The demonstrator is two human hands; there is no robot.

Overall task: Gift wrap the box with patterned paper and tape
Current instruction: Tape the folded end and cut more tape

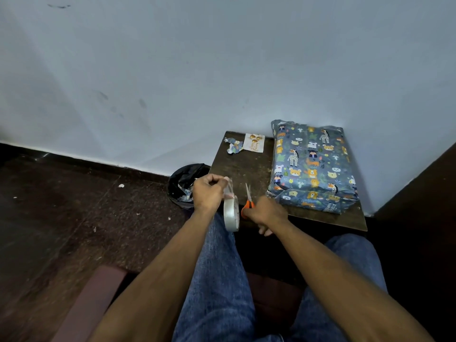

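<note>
Left hand: the left hand (208,192) is raised over the near left edge of the worktop, fingers curled, pinching the free end of a clear strip of tape (229,187) pulled up from the roll.
Tape roll: the translucent white roll of adhesive tape (231,216) hangs on edge below the left hand, between the two hands, joined to the strip above it.
Right hand: the right hand (265,213) grips the orange-handled scissors (248,201), whose blades point up and away, just right of the tape strip; whether the blades touch the tape cannot be told.
Box: the box wrapped in blue paper printed with cartoon animals (312,166) lies flat on the right side of the worktop, against the wall, with its near end flap folded.
Worktop: the small dark brown wooden worktop (244,166) stands in the corner in front of the person's knees.
Card: a white greeting card with gold balloons (254,143) lies at the far left of the worktop.
Scraps: crumpled blue paper offcuts (234,145) lie just left of the card.
Bin: a black-lined round waste bin (183,185) stands on the dark floor left of the worktop, holding paper scraps.
</note>
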